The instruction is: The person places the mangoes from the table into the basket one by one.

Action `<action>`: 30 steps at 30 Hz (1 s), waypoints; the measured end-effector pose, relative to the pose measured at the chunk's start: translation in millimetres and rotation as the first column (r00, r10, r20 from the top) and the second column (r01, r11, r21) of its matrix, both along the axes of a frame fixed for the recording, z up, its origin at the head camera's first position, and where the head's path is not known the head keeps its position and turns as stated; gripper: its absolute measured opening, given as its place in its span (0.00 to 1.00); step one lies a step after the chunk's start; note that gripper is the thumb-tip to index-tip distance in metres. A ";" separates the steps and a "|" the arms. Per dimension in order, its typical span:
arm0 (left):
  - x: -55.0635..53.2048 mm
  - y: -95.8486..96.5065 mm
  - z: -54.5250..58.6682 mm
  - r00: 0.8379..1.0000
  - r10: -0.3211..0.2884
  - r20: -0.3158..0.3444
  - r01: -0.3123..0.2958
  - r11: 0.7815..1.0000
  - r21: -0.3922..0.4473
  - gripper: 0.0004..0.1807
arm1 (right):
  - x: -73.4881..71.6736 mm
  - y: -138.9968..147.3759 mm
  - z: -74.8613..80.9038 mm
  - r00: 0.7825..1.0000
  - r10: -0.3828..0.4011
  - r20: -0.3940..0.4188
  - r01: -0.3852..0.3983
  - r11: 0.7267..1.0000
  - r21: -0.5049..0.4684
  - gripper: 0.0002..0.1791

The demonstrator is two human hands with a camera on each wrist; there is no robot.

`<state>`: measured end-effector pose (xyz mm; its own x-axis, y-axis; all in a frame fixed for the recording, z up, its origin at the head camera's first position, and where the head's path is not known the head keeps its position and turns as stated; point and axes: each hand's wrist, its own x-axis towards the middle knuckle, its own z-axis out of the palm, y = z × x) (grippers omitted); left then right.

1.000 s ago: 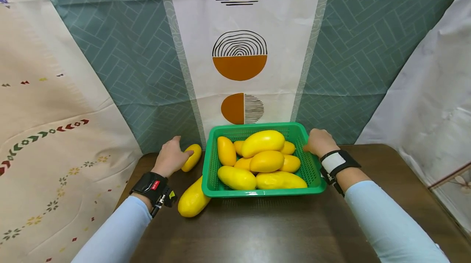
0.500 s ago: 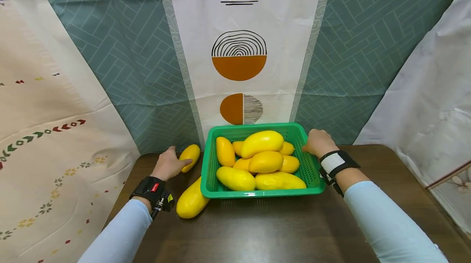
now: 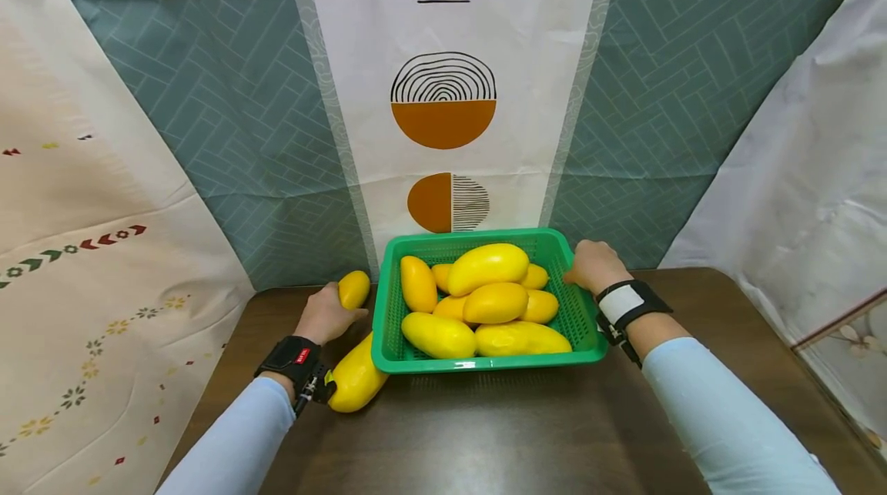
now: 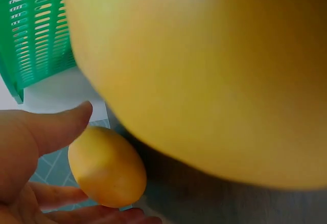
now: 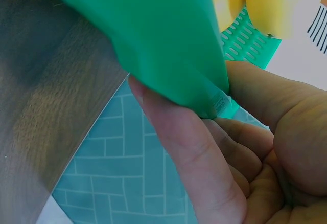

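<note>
My left hand (image 3: pixel 329 314) is at a small yellow mango (image 3: pixel 354 289) on the table, left of the green basket (image 3: pixel 485 363). In the left wrist view that mango (image 4: pixel 108 168) lies between the thumb and the fairly straight fingers, which are not curled tightly round it. A larger mango (image 3: pixel 356 379) lies close by, partly under the basket's left edge, and fills much of the left wrist view. My right hand (image 3: pixel 597 268) pinches the basket's right rim, thumb on one side and fingers on the other; the right wrist view shows this rim (image 5: pixel 168 45) up close.
Several yellow mangoes (image 3: pixel 495 302) are piled inside the basket. It stands on a dark wooden table (image 3: pixel 485 433), near the back edge. Behind hangs a patterned cloth (image 3: pixel 443 195), with a cream cloth (image 3: pixel 104 287) at the left and a white one (image 3: pixel 783 195) at the right.
My left hand has moved forward and right until the small mango lies between its thumb and fingers. The right hand keeps its hold on the basket rim. The head view has shifted slightly.
</note>
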<state>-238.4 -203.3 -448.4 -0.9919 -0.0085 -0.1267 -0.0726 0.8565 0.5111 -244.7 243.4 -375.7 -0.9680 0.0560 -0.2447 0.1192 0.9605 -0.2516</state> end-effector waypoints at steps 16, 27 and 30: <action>-1.5 -2.9 0.8 0.996 0.045 -0.074 -0.050 0.996 -0.075 0.33 | -0.7 -1.5 1.2 1.000 -0.012 0.016 0.012 1.000 -0.008 0.17; 3.4 -5.2 0.3 0.991 0.080 -0.103 -0.087 0.994 -0.060 0.21 | -0.6 -2.1 0.9 1.000 -0.016 0.022 0.016 1.000 -0.002 0.18; 3.5 -4.9 2.0 0.989 0.105 -0.106 -0.112 0.992 -0.054 0.20 | 0.0 -1.8 1.3 1.000 -0.018 0.018 0.018 1.000 -0.003 0.18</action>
<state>-234.9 -208.2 -446.3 -0.9924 -0.1213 -0.0204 -0.1166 0.8756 0.4688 -244.7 241.6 -374.3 -0.9623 0.0727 -0.2623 0.1411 0.9573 -0.2522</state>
